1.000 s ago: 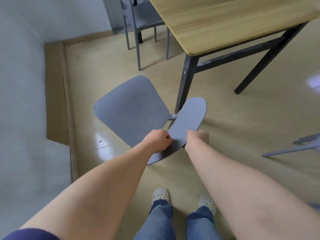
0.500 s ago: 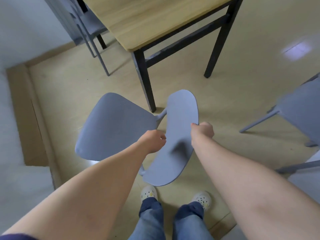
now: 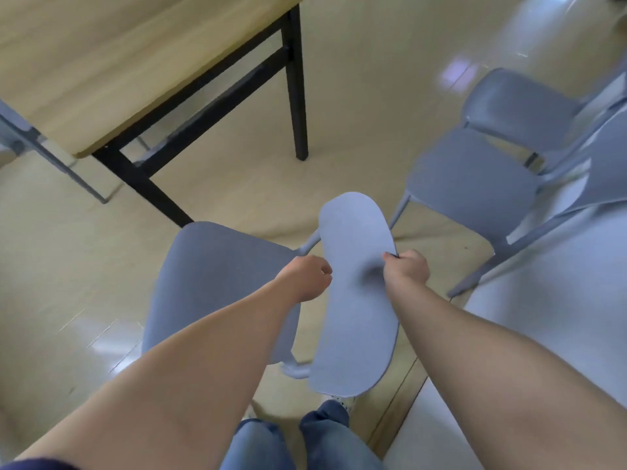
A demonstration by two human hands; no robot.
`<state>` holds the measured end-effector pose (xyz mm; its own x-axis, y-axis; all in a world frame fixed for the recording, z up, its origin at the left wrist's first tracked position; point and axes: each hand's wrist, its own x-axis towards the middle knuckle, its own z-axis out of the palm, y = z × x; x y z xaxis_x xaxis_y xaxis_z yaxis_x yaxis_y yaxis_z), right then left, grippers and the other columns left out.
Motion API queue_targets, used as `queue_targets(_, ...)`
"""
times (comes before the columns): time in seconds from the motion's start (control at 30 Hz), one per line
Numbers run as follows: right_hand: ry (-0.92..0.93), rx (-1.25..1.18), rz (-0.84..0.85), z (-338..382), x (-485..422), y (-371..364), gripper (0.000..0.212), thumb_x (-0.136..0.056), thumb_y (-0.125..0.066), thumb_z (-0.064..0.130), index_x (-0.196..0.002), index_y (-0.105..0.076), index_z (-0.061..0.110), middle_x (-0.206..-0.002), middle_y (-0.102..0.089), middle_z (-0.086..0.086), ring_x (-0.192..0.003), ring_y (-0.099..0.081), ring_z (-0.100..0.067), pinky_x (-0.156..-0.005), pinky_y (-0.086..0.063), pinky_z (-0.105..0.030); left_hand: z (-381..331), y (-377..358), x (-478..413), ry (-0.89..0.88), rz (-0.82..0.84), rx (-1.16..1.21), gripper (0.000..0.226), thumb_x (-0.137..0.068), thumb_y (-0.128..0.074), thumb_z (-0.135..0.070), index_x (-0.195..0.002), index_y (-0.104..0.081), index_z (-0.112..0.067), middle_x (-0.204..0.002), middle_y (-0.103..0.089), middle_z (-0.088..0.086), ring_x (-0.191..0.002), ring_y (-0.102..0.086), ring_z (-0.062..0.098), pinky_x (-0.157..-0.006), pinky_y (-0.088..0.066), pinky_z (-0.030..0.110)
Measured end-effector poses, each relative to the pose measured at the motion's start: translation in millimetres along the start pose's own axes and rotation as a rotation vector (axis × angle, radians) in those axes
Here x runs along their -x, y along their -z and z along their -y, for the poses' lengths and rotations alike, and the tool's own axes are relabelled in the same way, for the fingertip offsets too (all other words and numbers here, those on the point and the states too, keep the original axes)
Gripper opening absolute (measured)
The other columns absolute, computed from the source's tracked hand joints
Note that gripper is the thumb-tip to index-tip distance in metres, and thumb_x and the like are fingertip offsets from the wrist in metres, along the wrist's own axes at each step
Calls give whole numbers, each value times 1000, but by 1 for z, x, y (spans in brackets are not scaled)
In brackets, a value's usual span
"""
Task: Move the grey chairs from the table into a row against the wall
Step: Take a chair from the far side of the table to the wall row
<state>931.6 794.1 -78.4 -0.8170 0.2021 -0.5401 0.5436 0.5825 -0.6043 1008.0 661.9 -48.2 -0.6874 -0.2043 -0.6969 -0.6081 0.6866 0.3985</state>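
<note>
head view: the grey chair (image 3: 217, 283) being carried sits at the centre of the frame, just ahead of the person's legs. its seat spreads out toward 9 o'clock from the backrest (image 3: 356, 300), so the chair faces toward 9 o'clock. the backrest is a long rounded panel whose long axis runs from about 12 o'clock down to 6 o'clock, its top edge turned toward the camera. whether the legs touch the floor cannot be told; they are hidden under the seat.

the left hand (image 3: 307, 278) is curled closed on the backrest's left edge, knuckles up, fingers folded under and mostly hidden. the right hand (image 3: 405, 271) is clenched on the right edge, thumb on the near face and fingers wrapped behind the panel. both forearms are bare and reach forward from the lower corners of the frame, converging on the backrest, wrists roughly straight. a dark sleeve (image 3: 30, 464) shows at 7 o'clock.

at 2 to 3 o'clock two more grey chairs stand side by side, the nearer chair (image 3: 471, 188) and the farther chair (image 3: 519, 103), their backs toward the pale wall (image 3: 549, 334) that runs along the right. the nearer one is near the carried chair's backrest but apart from it. the wooden table (image 3: 112, 62) with black legs fills 10 to 12 o'clock, and part of another grey chair (image 3: 20, 137) shows at its left, at 9 to 10 o'clock. jeans (image 3: 325, 439) and a pale shoe (image 3: 342, 400) show at 6 o'clock on the glossy floor (image 3: 373, 96).
</note>
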Motion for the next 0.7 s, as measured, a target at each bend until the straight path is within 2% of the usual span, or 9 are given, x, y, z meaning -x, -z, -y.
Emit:
queue_targets(0.07,-11,-42,-34,-6,-15,23,30,-93,-57,17,-109,-62,-8,-115,-65,-25,-107,-62,-37,-79,-45,-35,-23,-5,-6,-43,24,-55,19,-97,-37,-17,-96,-55,-23,-94,-48,-1,-81,-44,18,-61,-36,25)
queue_targets(0.13,-19,-53,-63,-13,-28,47,27,-92,-58,19,-104,-63,-4,-107,-65,-23,-102,-61,-35,-85,-47,-37,-46,-10,-13,-80,48,-87,17,-96,-37,-17,-94,-53,-23,-87,-48,-1,-76,-44,18,-54,-32,22)
queue_targets(0.23,-28,-79,-88,-23,-40,77,13,-94,-55,20,-93,-57,7,-88,-54,-13,-86,-49,-25,-75,-41,-32,-74,-15,-22,-123,61,-152,17,-95,-36,-16,-89,-51,-20,-85,-49,-4,-71,-43,18,-51,-29,22)
queue_targets(0.33,-71,-153,-139,-30,-47,101,14,-94,-54,16,-99,-60,4,-83,-51,-8,-86,-50,-27,-74,-40,-30,-100,-17,-32,-174,61,-198,27,-96,-37,-18,-102,-63,-18,-95,-51,-3,-78,-46,17,-51,-30,20)
queue_targets(0.4,-120,-185,-192,-38,-51,117,9,-91,-54,15,-93,-58,8,-87,-53,-10,-82,-50,-28,-71,-39,-29,-119,-22,-38,-217,89,-212,31,-96,-37,-17,-109,-64,-16,-99,-52,-2,-80,-47,17,-51,-31,19)
queue_targets(0.5,-185,-208,-266,-48,-61,136,8,-89,-54,17,-87,-56,10,-71,-52,-7,-76,-50,-29,-68,-38,-28,-142,-31,-46,-279,123,-252,23,-94,-35,-14,-92,-57,-19,-94,-53,2,-61,-41,13,-50,-30,21)
queue_targets(0.53,-205,-212,-295,-52,-65,143,10,-89,-55,18,-89,-59,9,-71,-52,-7,-76,-50,-29,-67,-38,-28,-150,-34,-51,-292,135,-266,23,-94,-34,-13,-91,-57,-18,-91,-52,2,-56,-38,12,-50,-29,21)
queue_targets(0.6,-243,-206,-332,-57,-69,155,20,-90,-57,20,-99,-64,4,-86,-61,-15,-82,-56,-33,-69,-39,-29,-162,-36,-57,-317,156,-316,31,-94,-32,-12,-95,-63,-15,-84,-50,1,-54,-36,11,-49,-29,21)
queue_targets(0.7,-309,-244,-403,-63,-74,172,23,-89,-58,22,-99,-66,3,-107,-67,-21,-97,-62,-37,-79,-45,-32,-181,-37,-72,-370,206,-412,32,-95,-32,-13,-102,-63,-14,-86,-48,2,-68,-45,19,-54,-33,23)
